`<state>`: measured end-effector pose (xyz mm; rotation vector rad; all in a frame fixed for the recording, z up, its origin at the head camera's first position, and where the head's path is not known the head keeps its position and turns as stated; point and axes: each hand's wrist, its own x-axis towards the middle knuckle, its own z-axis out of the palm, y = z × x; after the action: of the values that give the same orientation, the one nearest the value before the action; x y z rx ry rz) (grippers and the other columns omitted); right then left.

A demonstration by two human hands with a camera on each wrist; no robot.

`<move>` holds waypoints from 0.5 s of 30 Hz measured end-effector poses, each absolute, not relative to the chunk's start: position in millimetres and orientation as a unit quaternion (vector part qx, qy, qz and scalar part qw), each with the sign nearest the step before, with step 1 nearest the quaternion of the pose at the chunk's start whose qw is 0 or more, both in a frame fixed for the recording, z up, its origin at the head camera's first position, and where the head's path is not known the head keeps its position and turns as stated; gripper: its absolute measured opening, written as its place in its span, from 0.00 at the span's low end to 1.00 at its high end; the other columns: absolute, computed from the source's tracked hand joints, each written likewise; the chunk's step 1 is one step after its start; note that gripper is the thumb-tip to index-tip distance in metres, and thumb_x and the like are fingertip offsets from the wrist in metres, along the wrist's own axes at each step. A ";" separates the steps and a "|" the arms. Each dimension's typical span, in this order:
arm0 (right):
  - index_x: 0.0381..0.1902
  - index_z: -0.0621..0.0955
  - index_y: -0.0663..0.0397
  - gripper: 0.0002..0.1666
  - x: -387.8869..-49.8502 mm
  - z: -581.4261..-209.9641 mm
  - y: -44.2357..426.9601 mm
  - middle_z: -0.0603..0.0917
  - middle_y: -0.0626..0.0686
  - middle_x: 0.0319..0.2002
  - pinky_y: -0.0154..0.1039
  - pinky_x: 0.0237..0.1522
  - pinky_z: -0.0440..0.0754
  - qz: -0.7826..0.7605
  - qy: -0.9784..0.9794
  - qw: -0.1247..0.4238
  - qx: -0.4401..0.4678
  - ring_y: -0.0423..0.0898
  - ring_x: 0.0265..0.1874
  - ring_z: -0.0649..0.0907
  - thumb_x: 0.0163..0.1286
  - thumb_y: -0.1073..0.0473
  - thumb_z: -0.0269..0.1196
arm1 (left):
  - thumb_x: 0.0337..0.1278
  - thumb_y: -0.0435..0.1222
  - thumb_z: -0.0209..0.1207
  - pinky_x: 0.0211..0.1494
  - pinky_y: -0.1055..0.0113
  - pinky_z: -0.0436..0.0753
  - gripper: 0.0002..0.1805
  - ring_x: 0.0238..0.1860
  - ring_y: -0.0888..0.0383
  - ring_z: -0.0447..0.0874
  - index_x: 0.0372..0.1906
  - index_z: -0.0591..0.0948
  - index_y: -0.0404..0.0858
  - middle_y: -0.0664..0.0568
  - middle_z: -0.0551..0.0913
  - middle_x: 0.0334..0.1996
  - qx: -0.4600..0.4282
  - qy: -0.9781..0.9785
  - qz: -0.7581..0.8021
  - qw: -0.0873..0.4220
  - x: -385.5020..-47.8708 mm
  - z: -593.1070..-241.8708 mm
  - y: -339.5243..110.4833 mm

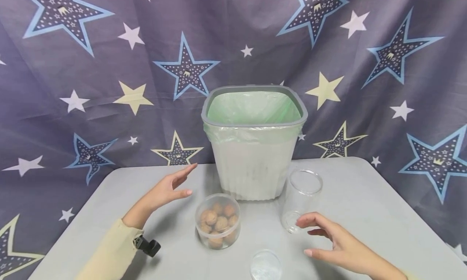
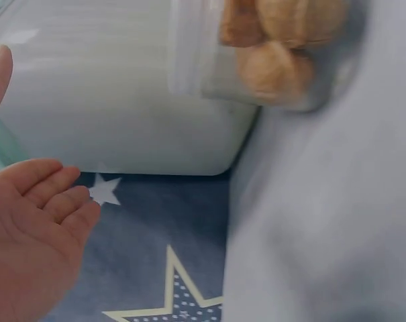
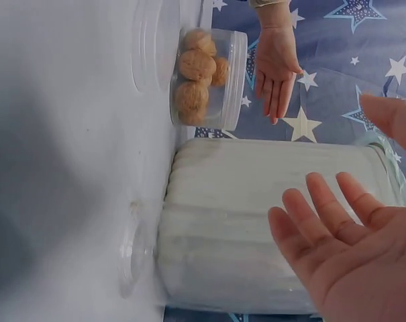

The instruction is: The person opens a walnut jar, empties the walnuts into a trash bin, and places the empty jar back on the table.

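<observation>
My left hand (image 1: 166, 193) is held above the table with its fingers straight and its thumb apart, up and to the left of a round clear jar of walnuts (image 1: 218, 223). It holds nothing. In the left wrist view its palm (image 2: 35, 235) faces the camera, and walnuts (image 2: 283, 67) show through the jar wall. My right hand (image 1: 339, 245) hovers with fingers loosely bent and holds nothing. Nearest to it stands a tall transparent jar (image 1: 303, 199) without a lid; whether the fingertips touch it, I cannot tell. A round clear lid (image 1: 266, 266) lies flat at the table's front.
A pale bin (image 1: 255, 162) with a grey rim and a green-tinted liner bag stands at the back of the grey table (image 1: 365, 199). Behind the table hangs a star-patterned curtain (image 1: 240, 20). A black device (image 1: 146, 245) is strapped at the left wrist.
</observation>
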<state>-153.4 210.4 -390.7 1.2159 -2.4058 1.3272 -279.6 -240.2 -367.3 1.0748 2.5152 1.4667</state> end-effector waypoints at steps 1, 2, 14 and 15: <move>0.56 0.71 0.57 0.30 -154.5 -391.7 208.0 0.76 0.47 0.53 0.34 0.50 0.78 0.446 -0.793 0.065 0.409 0.42 0.53 0.77 0.55 0.69 0.68 | 0.55 0.31 0.62 0.67 0.78 0.58 0.40 0.71 0.40 0.50 0.71 0.56 0.29 0.39 0.56 0.71 0.348 0.809 0.474 0.016 -277.3 -369.9 -242.5; 0.56 0.71 0.56 0.30 -155.0 -392.0 205.6 0.76 0.47 0.53 0.34 0.50 0.78 0.451 -0.792 0.058 0.408 0.42 0.54 0.77 0.56 0.69 0.68 | 0.55 0.30 0.62 0.66 0.81 0.57 0.40 0.71 0.40 0.50 0.70 0.56 0.28 0.37 0.56 0.71 0.350 0.807 0.475 0.015 -274.7 -372.4 -244.2; 0.57 0.70 0.61 0.31 -163.2 -400.0 184.5 0.76 0.50 0.55 0.36 0.52 0.78 0.485 -0.756 0.052 0.436 0.41 0.55 0.76 0.56 0.69 0.68 | 0.55 0.26 0.59 0.65 0.81 0.58 0.38 0.68 0.73 0.55 0.68 0.55 0.22 0.29 0.55 0.69 0.353 0.781 0.515 0.032 -252.7 -406.7 -250.1; 0.58 0.70 0.60 0.31 -163.5 -400.1 182.6 0.76 0.49 0.55 0.36 0.52 0.78 0.487 -0.757 0.047 0.432 0.41 0.55 0.76 0.57 0.68 0.68 | 0.55 0.26 0.59 0.65 0.81 0.58 0.38 0.67 0.73 0.55 0.67 0.55 0.21 0.28 0.54 0.68 0.353 0.777 0.520 0.035 -251.0 -408.8 -249.9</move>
<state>-163.5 182.6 -400.1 1.3171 -2.3105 1.4865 -251.0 -249.9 -408.8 1.0843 2.3885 1.5996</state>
